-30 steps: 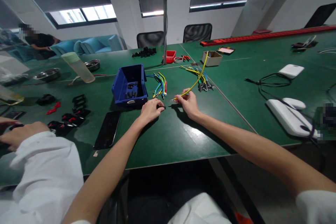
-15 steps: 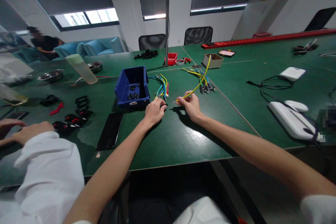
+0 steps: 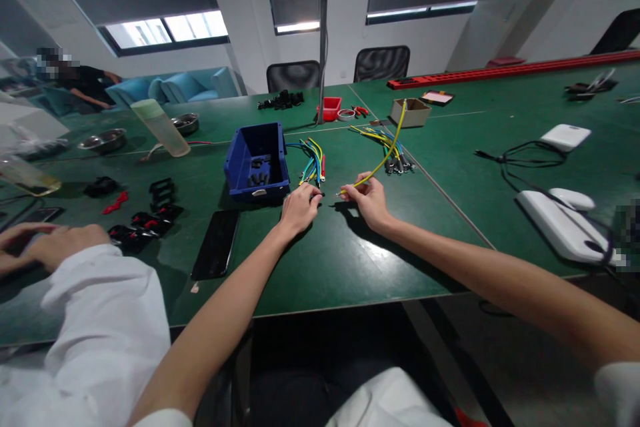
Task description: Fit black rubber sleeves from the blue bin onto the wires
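Note:
My right hand (image 3: 369,200) pinches the near end of a yellow wire (image 3: 387,150), which arcs up and away over the green table (image 3: 330,260). My left hand (image 3: 299,207) is closed in a pinch on a small dark piece (image 3: 316,197) right beside that wire end. Just behind my left hand stands a blue bin (image 3: 257,160) with small black parts inside. A bundle of coloured wires (image 3: 313,160) lies between the bin and my hands. A second bundle of yellow and blue wires (image 3: 385,147) lies farther right.
A black phone (image 3: 217,243) lies left of my left arm. A co-worker's white sleeve (image 3: 100,320) and hand (image 3: 60,243) are at the left, near black and red parts (image 3: 145,217). White devices with a black cable (image 3: 560,220) sit right. A cardboard box (image 3: 410,111) stands behind.
Both hands have stayed together at the wire's end, with only small finger movement. The view has shifted slightly as my head moved.

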Demonstrator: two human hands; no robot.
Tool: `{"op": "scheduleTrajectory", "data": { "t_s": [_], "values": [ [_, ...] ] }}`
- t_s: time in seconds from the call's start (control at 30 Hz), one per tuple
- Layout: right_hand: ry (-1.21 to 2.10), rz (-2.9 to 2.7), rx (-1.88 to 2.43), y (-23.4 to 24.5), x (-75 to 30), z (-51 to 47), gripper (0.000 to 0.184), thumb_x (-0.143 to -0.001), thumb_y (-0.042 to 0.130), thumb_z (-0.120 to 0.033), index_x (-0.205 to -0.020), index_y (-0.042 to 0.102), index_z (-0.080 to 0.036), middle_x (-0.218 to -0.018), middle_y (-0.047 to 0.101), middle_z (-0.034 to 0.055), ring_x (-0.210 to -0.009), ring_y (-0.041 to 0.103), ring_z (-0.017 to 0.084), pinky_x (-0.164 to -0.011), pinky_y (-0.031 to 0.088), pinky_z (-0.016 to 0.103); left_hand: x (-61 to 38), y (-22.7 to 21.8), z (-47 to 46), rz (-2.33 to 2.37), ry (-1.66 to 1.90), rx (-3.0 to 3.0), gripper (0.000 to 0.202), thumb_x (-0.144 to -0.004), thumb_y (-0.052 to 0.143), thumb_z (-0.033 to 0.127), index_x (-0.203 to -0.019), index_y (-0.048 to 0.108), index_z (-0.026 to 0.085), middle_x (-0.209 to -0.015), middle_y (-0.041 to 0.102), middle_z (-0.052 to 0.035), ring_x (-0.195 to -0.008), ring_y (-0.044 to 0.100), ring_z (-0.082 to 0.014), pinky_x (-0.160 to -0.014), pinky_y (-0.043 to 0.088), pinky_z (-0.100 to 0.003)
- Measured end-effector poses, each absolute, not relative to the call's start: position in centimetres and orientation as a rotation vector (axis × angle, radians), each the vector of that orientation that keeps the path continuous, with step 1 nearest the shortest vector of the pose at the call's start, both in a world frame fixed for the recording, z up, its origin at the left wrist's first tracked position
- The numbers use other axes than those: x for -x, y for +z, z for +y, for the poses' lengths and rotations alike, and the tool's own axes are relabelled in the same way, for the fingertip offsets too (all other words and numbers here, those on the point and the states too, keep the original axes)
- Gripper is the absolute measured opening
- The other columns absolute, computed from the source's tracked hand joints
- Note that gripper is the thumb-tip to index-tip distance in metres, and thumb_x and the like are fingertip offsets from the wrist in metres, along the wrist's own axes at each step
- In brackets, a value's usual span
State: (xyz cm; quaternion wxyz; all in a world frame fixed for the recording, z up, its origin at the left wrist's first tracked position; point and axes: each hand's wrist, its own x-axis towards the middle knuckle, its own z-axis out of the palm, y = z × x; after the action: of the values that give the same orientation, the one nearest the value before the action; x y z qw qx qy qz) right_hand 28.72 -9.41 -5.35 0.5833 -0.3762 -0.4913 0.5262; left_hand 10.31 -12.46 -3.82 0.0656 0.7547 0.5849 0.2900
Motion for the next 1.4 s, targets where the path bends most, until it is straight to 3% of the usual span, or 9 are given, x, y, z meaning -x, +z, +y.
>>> {"op": "scheduleTrajectory", "data": {
  "t_s": [0.47,0.77,1.1,1.4],
  "values": [
    [1.249,-1.091,0.858,-4.75,-28.75,-9.41,0.046,-0.062,0.076,-0.036,-0.086,0.039,-0.024,-0.068,0.063,-0.0047,-0.060,0.065,0.014,-0.061,0.054,0.027,-10.44,-3.70,-12.61,1.808,0.735,-2.309,0.011,-0.084,0.057,0.028,-0.088,0.068,0.026,-0.099,0.066,-0.0010,-0.092,0.062,-0.0190,-0.076,0.046,-0.029],
    [1.241,-1.105,0.862,-4.97,-28.73,-9.31,0.047,-0.062,0.077,-0.036,-0.086,0.039,-0.024,-0.069,0.065,-0.0041,-0.060,0.066,0.015,-0.062,0.054,0.028,-10.27,-3.93,-12.29,1.721,0.918,-2.227,0.009,-0.081,0.061,0.026,-0.084,0.069,0.025,-0.098,0.068,-0.0010,-0.090,0.062,-0.0171,-0.075,0.047,-0.027],
    [1.237,-1.109,0.883,-4.68,-28.71,-9.50,0.046,-0.062,0.076,-0.038,-0.086,0.039,-0.024,-0.070,0.065,-0.0035,-0.062,0.067,0.016,-0.063,0.055,0.030,-10.54,-4.36,-11.89,1.603,1.135,-2.068,0.013,-0.077,0.064,0.030,-0.084,0.070,0.021,-0.089,0.071,-0.0024,-0.064,0.058,-0.0123,-0.068,0.047,-0.027],
    [1.260,-1.073,0.857,-4.49,-28.78,-9.56,0.047,-0.062,0.076,-0.039,-0.086,0.039,-0.024,-0.074,0.068,-0.0019,-0.062,0.067,0.015,-0.063,0.056,0.030,-10.82,-3.83,-11.96,1.540,1.179,-2.095,0.009,-0.076,0.064,0.027,-0.079,0.063,0.018,-0.082,0.067,-0.0020,-0.069,0.057,-0.0122,-0.066,0.046,-0.025]
  ]
}}
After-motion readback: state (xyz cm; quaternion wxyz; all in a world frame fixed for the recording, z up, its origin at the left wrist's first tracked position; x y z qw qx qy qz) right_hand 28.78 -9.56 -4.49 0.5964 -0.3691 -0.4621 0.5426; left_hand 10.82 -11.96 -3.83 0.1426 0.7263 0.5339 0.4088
